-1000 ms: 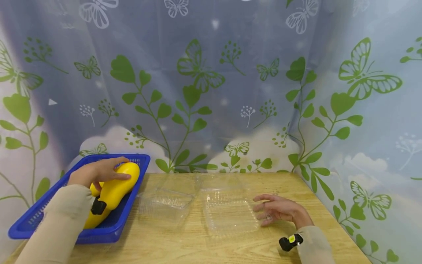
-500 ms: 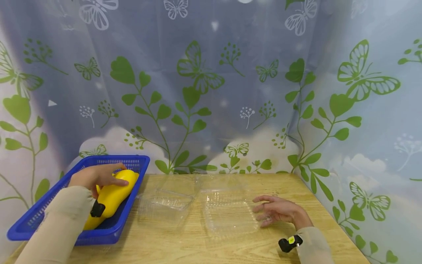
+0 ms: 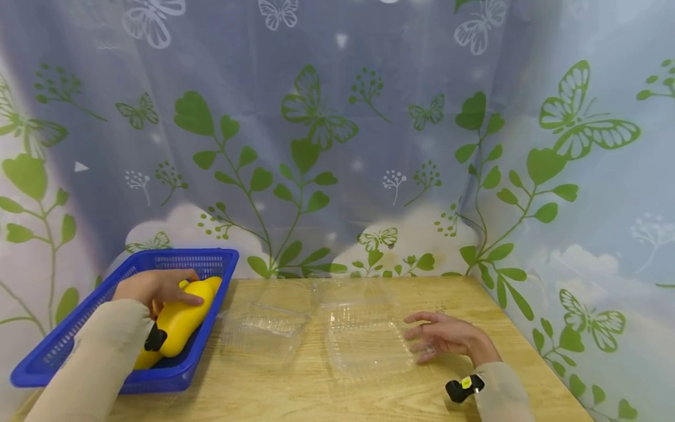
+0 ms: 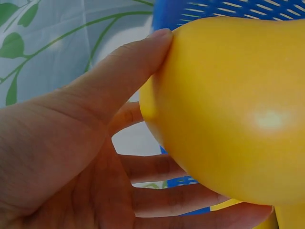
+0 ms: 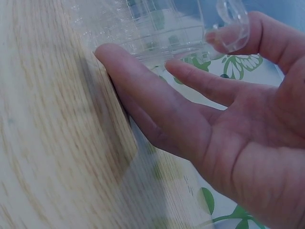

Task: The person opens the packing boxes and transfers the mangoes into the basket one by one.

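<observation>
In the blue basket (image 3: 179, 375), my left hand (image 3: 158, 290) grips a smooth yellow mango (image 3: 181, 319). The left wrist view shows my thumb against one side of the mango (image 4: 228, 105) and spread fingers curving around its other side. More yellow fruit lies partly hidden beneath and beside it. My right hand (image 3: 445, 337) stays at the right side of a clear plastic clamshell box (image 3: 369, 343) with relaxed, spread fingers. Seen from the right wrist, the fingertips reach the wall of the clear box (image 5: 171, 40), and one digit shows through a clear edge.
A second clear clamshell box (image 3: 263, 331) stands with its lid up between the basket and the first box. Both rest on a wooden table (image 3: 295, 392). Behind the table hangs a curtain (image 3: 337, 199) printed with leaves and butterflies.
My left hand and the mango have lowered a little into the basket, and the mango has shifted slightly toward the left. My right hand and the boxes have stayed still.
</observation>
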The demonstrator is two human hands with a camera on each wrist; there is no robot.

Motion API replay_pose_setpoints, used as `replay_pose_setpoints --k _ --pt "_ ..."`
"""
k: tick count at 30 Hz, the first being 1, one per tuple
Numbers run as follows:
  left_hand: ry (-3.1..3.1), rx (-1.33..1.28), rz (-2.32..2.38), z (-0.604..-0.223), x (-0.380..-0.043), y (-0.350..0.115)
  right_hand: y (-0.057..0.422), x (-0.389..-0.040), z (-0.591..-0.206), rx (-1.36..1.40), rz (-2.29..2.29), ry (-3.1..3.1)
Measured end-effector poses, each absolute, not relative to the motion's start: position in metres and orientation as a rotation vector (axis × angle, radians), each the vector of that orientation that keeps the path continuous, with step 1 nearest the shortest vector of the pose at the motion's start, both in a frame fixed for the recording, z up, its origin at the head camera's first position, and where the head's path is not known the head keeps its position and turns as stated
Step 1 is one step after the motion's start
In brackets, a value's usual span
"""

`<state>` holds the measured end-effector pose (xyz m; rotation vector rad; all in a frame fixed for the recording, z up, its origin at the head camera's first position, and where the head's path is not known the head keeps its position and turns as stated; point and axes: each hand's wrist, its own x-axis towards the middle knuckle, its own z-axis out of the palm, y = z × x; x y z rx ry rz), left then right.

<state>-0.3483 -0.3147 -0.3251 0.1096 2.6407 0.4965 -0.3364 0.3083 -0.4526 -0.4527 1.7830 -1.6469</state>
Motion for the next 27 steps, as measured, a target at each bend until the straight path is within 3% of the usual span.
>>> replay_pose_setpoints --k 27 --pt "2.656 0.030 0.385 -0.343 -0.349 -0.314 0.307 -0.338 -0.452 -0.424 -1.640 1.793"
